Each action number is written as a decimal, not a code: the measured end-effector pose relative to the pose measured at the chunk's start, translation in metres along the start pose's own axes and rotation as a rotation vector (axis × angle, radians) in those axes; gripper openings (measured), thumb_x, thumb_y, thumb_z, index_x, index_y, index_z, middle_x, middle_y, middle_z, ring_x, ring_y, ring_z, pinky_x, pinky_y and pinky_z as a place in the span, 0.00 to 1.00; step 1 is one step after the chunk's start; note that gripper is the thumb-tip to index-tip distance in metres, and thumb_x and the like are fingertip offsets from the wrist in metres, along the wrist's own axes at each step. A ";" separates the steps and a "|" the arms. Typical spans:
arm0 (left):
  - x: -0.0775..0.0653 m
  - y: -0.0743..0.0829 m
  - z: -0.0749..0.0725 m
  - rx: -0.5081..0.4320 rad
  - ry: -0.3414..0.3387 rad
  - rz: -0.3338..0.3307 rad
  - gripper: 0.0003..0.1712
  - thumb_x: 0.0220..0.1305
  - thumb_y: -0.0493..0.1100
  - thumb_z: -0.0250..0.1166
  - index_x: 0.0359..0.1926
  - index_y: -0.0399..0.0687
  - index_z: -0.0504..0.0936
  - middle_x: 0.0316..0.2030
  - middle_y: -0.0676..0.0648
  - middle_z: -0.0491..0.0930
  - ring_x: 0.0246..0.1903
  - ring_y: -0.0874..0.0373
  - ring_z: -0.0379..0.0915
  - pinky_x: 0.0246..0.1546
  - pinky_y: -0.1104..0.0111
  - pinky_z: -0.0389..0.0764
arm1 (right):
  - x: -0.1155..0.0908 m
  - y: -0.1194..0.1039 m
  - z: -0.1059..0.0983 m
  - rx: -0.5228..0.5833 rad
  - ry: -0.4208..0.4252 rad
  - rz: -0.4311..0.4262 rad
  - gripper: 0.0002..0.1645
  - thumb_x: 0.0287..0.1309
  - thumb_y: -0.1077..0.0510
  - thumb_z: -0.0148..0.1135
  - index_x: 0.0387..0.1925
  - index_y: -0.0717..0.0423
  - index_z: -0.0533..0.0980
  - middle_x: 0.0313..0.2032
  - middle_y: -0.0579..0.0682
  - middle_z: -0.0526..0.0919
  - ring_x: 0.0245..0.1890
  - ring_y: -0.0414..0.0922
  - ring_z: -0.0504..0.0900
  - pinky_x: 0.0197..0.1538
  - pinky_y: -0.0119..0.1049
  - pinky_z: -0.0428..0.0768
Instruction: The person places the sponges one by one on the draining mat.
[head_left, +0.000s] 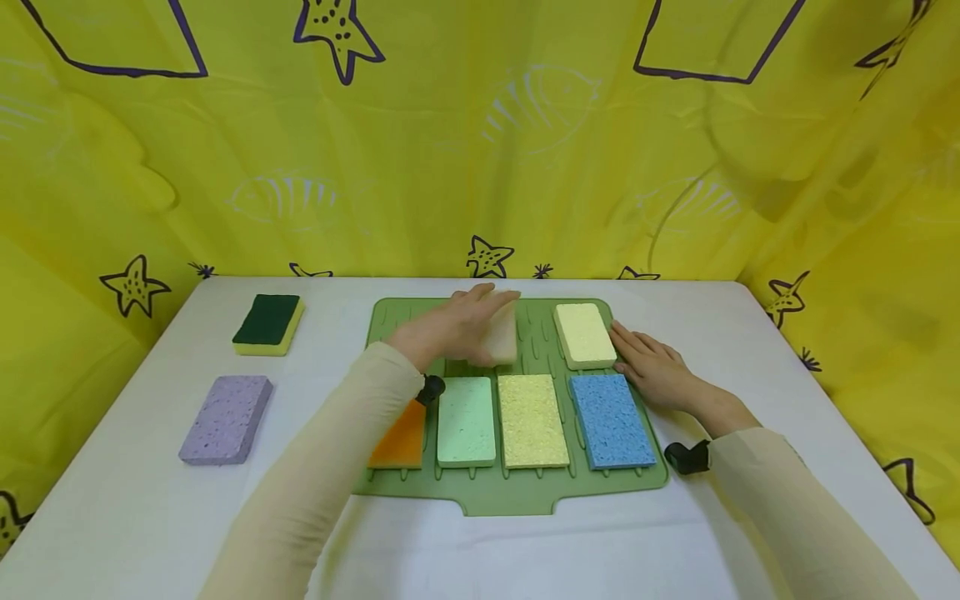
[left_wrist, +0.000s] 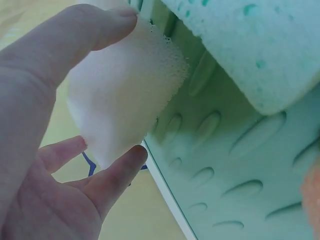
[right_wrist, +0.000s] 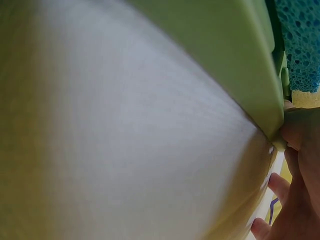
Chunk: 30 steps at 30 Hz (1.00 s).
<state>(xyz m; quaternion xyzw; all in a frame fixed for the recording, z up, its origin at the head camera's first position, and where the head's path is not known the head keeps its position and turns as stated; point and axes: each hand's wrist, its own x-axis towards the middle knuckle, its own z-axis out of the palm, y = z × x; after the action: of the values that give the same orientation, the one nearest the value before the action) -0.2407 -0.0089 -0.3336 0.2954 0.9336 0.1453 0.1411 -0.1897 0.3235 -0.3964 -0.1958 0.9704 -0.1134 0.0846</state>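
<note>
My left hand (head_left: 453, 327) grips a white sponge (head_left: 505, 333) over the back middle of a green ridged mat (head_left: 510, 500). In the left wrist view the thumb lies across one side of the white sponge (left_wrist: 125, 95), with fingertips at its other edge. At the mat's right edge rests my right hand (head_left: 656, 371), fingers extended and holding nothing. Its fingertips are right beside a pale cream sponge (head_left: 585, 336) at the mat's back right corner. Along the front row lie orange (head_left: 401, 437), mint green (head_left: 467, 421), yellow (head_left: 534, 421) and blue (head_left: 611, 421) sponges.
Left of the mat, a purple sponge (head_left: 227, 419) and a yellow sponge with a dark green top (head_left: 267, 321) lie on the white table (head_left: 135, 500). A yellow patterned curtain (head_left: 420, 167) hangs behind and at both sides. My left forearm partly covers the orange sponge.
</note>
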 end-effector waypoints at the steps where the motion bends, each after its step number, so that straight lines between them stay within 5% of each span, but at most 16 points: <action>1: 0.001 0.001 0.000 -0.005 -0.001 -0.007 0.59 0.52 0.49 0.77 0.78 0.65 0.49 0.78 0.41 0.46 0.70 0.40 0.56 0.58 0.50 0.77 | 0.000 0.000 0.000 0.003 0.000 0.001 0.36 0.77 0.52 0.41 0.77 0.64 0.47 0.78 0.62 0.46 0.74 0.68 0.48 0.67 0.72 0.50; 17: 0.016 0.018 0.007 0.029 0.004 0.024 0.48 0.57 0.53 0.72 0.75 0.58 0.58 0.74 0.42 0.54 0.62 0.46 0.62 0.55 0.54 0.79 | -0.001 0.000 0.001 0.014 -0.003 0.004 0.36 0.77 0.52 0.40 0.77 0.63 0.47 0.78 0.62 0.45 0.74 0.69 0.47 0.68 0.72 0.49; 30: 0.024 0.027 0.017 0.096 -0.030 0.015 0.48 0.59 0.58 0.70 0.75 0.57 0.57 0.77 0.40 0.50 0.71 0.39 0.57 0.63 0.47 0.74 | 0.000 0.000 0.000 0.014 0.003 -0.005 0.35 0.77 0.53 0.41 0.77 0.65 0.47 0.78 0.63 0.45 0.74 0.68 0.47 0.67 0.72 0.48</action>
<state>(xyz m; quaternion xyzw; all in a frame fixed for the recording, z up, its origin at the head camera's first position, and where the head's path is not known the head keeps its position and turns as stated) -0.2401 0.0293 -0.3441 0.3110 0.9351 0.0971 0.1394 -0.1895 0.3235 -0.3967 -0.1975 0.9691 -0.1209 0.0844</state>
